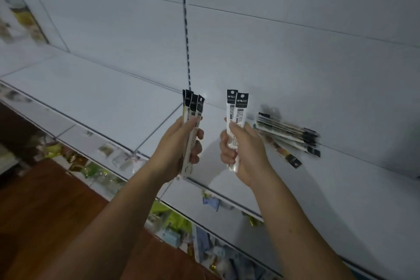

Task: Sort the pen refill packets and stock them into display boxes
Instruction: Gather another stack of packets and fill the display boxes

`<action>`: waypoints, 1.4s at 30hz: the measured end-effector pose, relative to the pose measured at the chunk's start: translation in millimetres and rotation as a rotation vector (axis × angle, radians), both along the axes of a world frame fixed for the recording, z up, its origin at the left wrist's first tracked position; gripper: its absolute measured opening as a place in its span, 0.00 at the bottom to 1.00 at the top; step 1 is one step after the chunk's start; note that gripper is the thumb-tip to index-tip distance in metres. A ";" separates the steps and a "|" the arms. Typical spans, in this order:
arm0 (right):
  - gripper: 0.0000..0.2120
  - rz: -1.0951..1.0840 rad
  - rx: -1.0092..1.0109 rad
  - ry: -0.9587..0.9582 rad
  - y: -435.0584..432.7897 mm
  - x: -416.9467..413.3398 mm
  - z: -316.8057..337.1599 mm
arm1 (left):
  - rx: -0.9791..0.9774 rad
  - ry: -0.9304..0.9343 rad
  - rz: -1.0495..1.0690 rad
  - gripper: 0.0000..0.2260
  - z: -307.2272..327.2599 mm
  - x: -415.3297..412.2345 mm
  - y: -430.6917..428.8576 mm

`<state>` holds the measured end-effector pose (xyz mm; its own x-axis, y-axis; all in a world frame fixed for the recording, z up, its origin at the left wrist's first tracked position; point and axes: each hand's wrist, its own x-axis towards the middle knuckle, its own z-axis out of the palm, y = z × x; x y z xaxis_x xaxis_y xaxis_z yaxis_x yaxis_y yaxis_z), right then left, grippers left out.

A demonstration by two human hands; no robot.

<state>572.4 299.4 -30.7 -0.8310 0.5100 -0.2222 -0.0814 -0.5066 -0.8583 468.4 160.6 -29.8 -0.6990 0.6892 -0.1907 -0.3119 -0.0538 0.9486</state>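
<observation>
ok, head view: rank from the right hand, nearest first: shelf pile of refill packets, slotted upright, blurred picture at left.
1. Pile of refill packets: on the shelf, just right of the right hand.
2. Slotted upright: behind, up and left.
3. Blurred picture: far left.

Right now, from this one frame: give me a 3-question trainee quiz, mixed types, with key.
1. True or false: the right hand holds nothing.
2. Where does the loose pile of packets lie? A) on the white shelf, to the right of the right hand; B) in a drawer; C) inside a display box.
3. Fill in: the bigger fan of packets is gripped by the ____ hand.
Key: 1 false, it grips two packets upright. 2 A. 3 left, the left hand.
</observation>
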 end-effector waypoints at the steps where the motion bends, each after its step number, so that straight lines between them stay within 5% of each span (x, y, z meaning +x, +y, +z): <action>1: 0.05 0.061 0.019 -0.007 -12.3 -11.2 1.8 | 0.029 -0.031 0.017 0.13 -1.1 -12.0 -13.5; 8: 0.17 0.346 0.303 0.003 -123.5 -119.3 15.4 | 0.032 0.018 0.218 0.16 -2.2 -106.8 -138.6; 20: 0.08 0.488 0.079 -0.018 -328.2 -340.6 1.7 | -0.003 0.083 0.569 0.14 -5.3 -288.7 -365.2; 42: 0.10 0.704 0.322 0.038 -490.6 -721.9 -3.8 | -0.250 0.336 0.781 0.13 -9.5 -614.6 -526.6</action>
<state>-149.5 -191.2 -34.5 -0.9874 -0.1062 -0.1177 0.1351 -0.1757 -0.9751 -146.3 -366.0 -39.3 -0.9987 -0.0421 0.0280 0.0243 0.0861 0.9960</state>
